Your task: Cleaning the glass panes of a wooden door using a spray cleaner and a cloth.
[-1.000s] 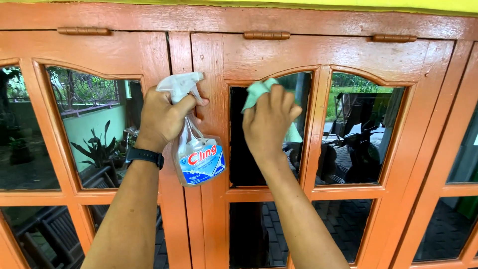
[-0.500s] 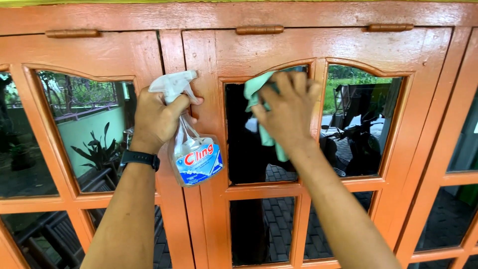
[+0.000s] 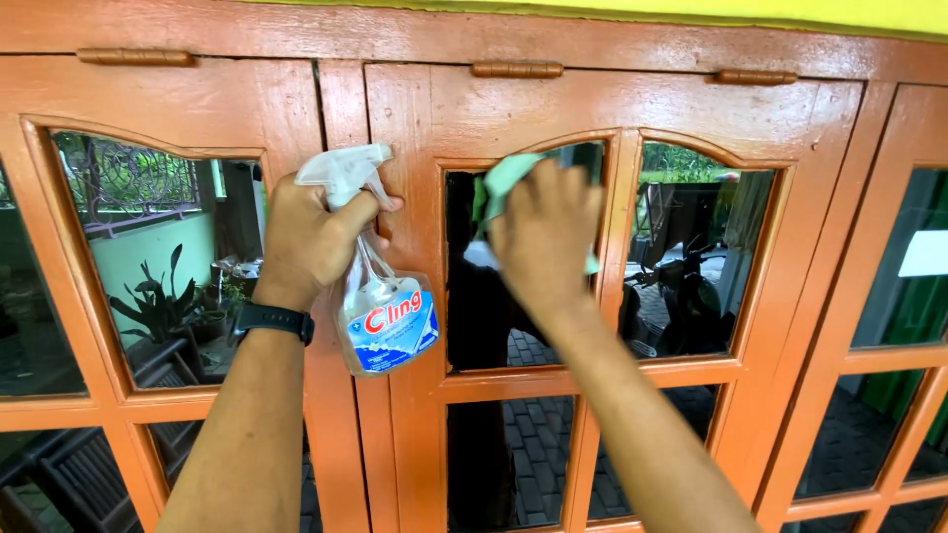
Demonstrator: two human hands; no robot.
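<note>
My left hand (image 3: 308, 237) grips a clear spray bottle (image 3: 380, 306) with a white trigger head and a blue and red label, held up against the orange window frame (image 3: 415, 109). A black watch sits on that wrist. My right hand (image 3: 541, 237) presses a pale green cloth (image 3: 499, 183) flat against the upper glass pane (image 3: 474, 306) of the middle window. The cloth shows above and to the right of my fingers.
The orange wooden windows have several arched glass panes (image 3: 148, 257) that reflect plants, a fence and a parked scooter. Hinges (image 3: 515, 70) line the top rail under a yellow wall strip. Another window leaf (image 3: 908, 296) stands at the right.
My right hand with the cloth swept right across the pane and then back left and slightly down. The left hand with the bottle stayed nearly still.
</note>
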